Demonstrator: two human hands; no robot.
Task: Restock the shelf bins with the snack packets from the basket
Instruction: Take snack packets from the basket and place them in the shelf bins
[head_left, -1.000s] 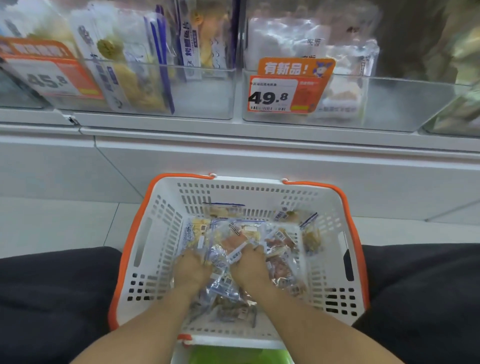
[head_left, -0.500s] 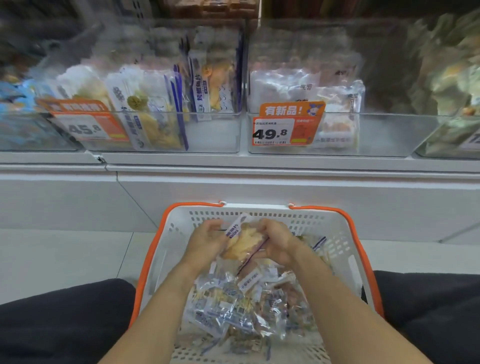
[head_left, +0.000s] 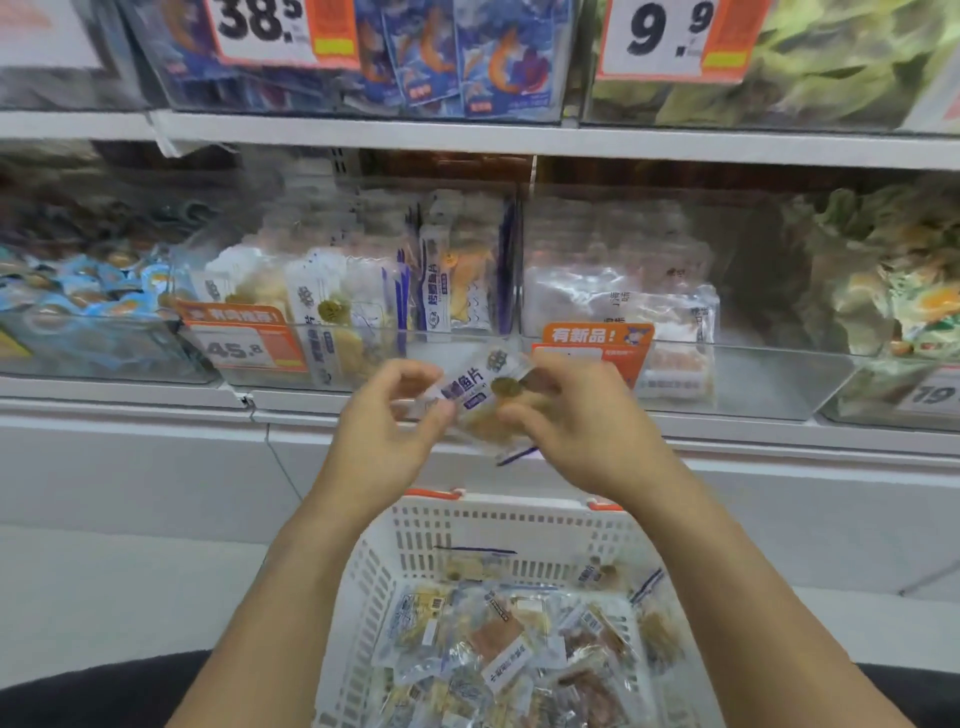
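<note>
A clear snack packet with yellowish pieces and a blue-and-white label is held up between both hands, in front of the lower shelf. My left hand pinches its left end and my right hand grips its right side. Just behind it stands the clear bin priced 45.8, which holds several matching packets upright. Below, the white basket with orange handles sits in front of me, with several more snack packets piled in it.
To the right is a clear bin with an orange new-product tag and pale packets. A bin of blue packets stands at the left. The upper shelf carries bins tagged 38 and 9.9. My dark-clothed knees flank the basket.
Both hands rose out of the basket with one packet and brought it up to the front of the 45.8 bin. The view tilted upward, showing the upper shelf.
</note>
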